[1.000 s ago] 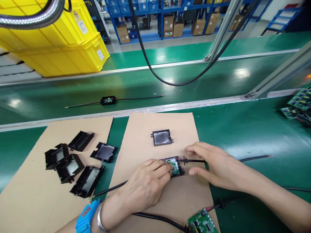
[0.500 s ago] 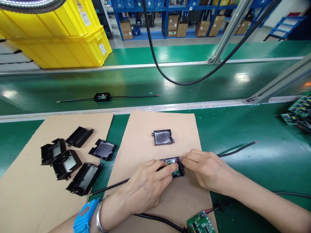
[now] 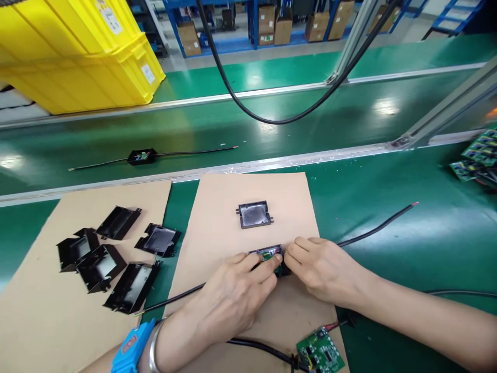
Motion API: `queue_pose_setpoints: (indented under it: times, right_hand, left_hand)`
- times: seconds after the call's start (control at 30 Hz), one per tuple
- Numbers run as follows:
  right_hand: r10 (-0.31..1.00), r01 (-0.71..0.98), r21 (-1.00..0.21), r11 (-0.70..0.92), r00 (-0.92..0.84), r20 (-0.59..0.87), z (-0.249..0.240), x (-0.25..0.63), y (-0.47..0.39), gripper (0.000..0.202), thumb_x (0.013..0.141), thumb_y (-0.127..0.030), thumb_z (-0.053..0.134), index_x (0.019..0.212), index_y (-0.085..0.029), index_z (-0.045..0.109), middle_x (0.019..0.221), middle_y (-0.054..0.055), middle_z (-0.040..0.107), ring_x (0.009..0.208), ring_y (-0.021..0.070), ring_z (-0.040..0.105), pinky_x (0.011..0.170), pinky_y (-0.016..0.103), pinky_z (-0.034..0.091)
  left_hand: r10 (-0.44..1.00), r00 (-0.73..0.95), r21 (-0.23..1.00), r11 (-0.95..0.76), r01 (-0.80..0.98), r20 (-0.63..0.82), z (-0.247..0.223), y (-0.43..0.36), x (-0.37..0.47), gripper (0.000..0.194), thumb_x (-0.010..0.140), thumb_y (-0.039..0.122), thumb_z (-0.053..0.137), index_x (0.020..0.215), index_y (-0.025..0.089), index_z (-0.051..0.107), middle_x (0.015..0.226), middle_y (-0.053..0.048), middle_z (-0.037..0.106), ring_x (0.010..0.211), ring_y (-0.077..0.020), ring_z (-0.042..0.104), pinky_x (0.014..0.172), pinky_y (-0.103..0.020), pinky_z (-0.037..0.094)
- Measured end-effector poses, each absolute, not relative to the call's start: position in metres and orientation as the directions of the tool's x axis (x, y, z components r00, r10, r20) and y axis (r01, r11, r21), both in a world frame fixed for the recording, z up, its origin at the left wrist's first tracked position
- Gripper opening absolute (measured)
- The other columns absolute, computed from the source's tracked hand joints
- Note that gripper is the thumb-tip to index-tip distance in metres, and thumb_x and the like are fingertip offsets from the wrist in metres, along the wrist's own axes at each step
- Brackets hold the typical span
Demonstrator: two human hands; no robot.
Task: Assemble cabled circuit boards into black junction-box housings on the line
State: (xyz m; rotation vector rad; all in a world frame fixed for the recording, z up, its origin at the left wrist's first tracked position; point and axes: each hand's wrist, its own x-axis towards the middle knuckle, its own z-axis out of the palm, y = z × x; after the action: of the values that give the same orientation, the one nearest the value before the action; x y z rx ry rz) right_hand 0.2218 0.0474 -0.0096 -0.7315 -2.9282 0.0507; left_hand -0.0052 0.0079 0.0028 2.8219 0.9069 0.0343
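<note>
My left hand (image 3: 244,290) grips a small black plastic case (image 3: 285,270) on the cardboard, its fingers over the green circuit board (image 3: 268,255) inside. At the case's right end, my right hand (image 3: 316,267) is closed in a pinch on a black cable (image 3: 373,234), which runs out behind it to the right. The exact spot where cable and case meet is hidden by my fingers. Another black cable (image 3: 174,298) emerges left of my left hand. A shallow black case part (image 3: 254,214) lies just beyond. Nearer to me is a loose green circuit board (image 3: 320,350) with wires.
Several black cases (image 3: 130,287) lie on the left cardboard sheet (image 3: 34,316). A wired case (image 3: 142,156) rests on the green strip beyond the metal rail (image 3: 272,163). Yellow bins (image 3: 128,77) stand back left; circuit boards (image 3: 481,155) are piled at right. A black cable (image 3: 279,122) hangs overhead.
My view has shifted slightly, moving most things left in the picture. The cable's free right end has swung farther out and up. Both hands stay at the case, the right one closer against its end.
</note>
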Motion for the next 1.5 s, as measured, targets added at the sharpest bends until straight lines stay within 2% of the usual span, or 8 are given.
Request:
queue_pose_setpoints:
  times: [0.27,0.43,0.57,0.73,0.93,1.07,1.3,1.5]
  right_hand:
    - [0.523,0.497,-0.162,0.852,-0.815,0.250,-0.021,0.232,0.051,0.025,0.094,-0.009,0.040,0.093,-0.013,0.064,0.082,0.007,0.057,0.077,0.0198,0.047,0.070,0.033,0.037]
    - [0.453,0.449,-0.087,0.889,-0.842,0.292,-0.024,0.230,0.047,0.031,0.096,-0.009,0.034,0.085,-0.012,0.064,0.075,0.007,0.054,0.071,0.0200,0.041,0.065,0.034,0.033]
    - [0.443,0.431,-0.106,0.896,-0.852,0.277,-0.028,0.229,0.048,0.030,0.096,-0.010,0.035,0.087,-0.012,0.064,0.077,0.006,0.055,0.072,0.0197,0.041,0.063,0.035,0.029]
    - [0.533,0.469,-0.260,0.844,-0.783,0.319,-0.034,0.234,0.050,0.026,0.095,-0.009,0.039,0.093,-0.014,0.065,0.082,0.005,0.060,0.078,0.0188,0.046,0.068,0.033,0.032]
    - [0.623,0.488,-0.418,0.766,-0.724,0.296,-0.030,0.238,0.049,0.020,0.092,-0.015,0.047,0.097,-0.014,0.067,0.089,0.008,0.060,0.085,0.0205,0.049,0.076,0.035,0.037]
    - [0.643,0.498,-0.444,0.745,-0.713,0.279,-0.030,0.235,0.049,0.021,0.091,-0.014,0.047,0.091,-0.015,0.068,0.086,0.008,0.060,0.083,0.0200,0.050,0.076,0.035,0.039]
    - [0.624,0.471,-0.457,0.755,-0.731,0.276,-0.022,0.241,0.053,0.019,0.091,-0.017,0.053,0.101,-0.015,0.068,0.089,0.008,0.063,0.087,0.0200,0.053,0.084,0.035,0.044]
    - [0.677,0.554,-0.476,0.683,-0.725,0.128,0.002,0.271,0.061,0.018,0.086,-0.018,0.062,0.104,-0.017,0.067,0.095,0.007,0.063,0.093,0.0216,0.054,0.085,0.035,0.045]
  left_hand:
    - [0.600,0.800,0.226,-0.779,0.585,-0.002,-0.001,0.008,-0.012,0.055,0.080,0.007,0.046,0.134,0.016,0.045,0.144,-0.006,0.048,0.102,-0.0229,0.055,0.088,-0.037,0.049]
    - [0.617,0.785,0.129,-0.784,0.607,0.058,-0.007,0.001,-0.004,0.067,0.079,0.005,0.041,0.144,-0.002,0.028,0.110,-0.019,0.065,0.096,-0.0286,0.055,0.078,-0.039,0.048]
    - [0.599,0.796,0.062,-0.801,0.596,0.084,-0.008,0.001,0.002,0.065,0.077,0.004,0.039,0.140,-0.011,0.030,0.111,-0.025,0.064,0.102,-0.0326,0.052,0.080,-0.042,0.043]
    - [0.646,0.751,0.164,-0.762,0.627,0.133,-0.004,-0.002,-0.004,0.060,0.081,0.002,0.039,0.141,0.000,0.036,0.119,-0.018,0.063,0.109,-0.0284,0.051,0.088,-0.042,0.036]
    - [0.600,0.784,0.077,-0.799,0.596,0.161,-0.002,-0.014,0.001,0.060,0.081,-0.004,0.034,0.141,-0.005,0.033,0.133,-0.021,0.055,0.120,-0.0274,0.048,0.098,-0.042,0.030]
    - [0.613,0.781,0.100,-0.790,0.605,0.122,0.000,-0.016,0.007,0.063,0.077,0.000,0.036,0.140,-0.006,0.034,0.129,-0.023,0.057,0.112,-0.0294,0.054,0.098,-0.044,0.033]
    - [0.705,0.702,0.374,-0.682,0.629,0.103,0.020,-0.005,0.000,0.062,0.081,0.005,0.041,0.142,0.011,0.031,0.133,-0.017,0.054,0.113,-0.0253,0.054,0.096,-0.044,0.039]
    - [0.843,0.515,0.342,-0.535,0.773,0.154,0.036,-0.003,-0.032,0.044,0.092,0.016,0.046,0.134,0.017,0.035,0.117,-0.011,0.063,0.109,-0.0256,0.053,0.093,-0.044,0.041]
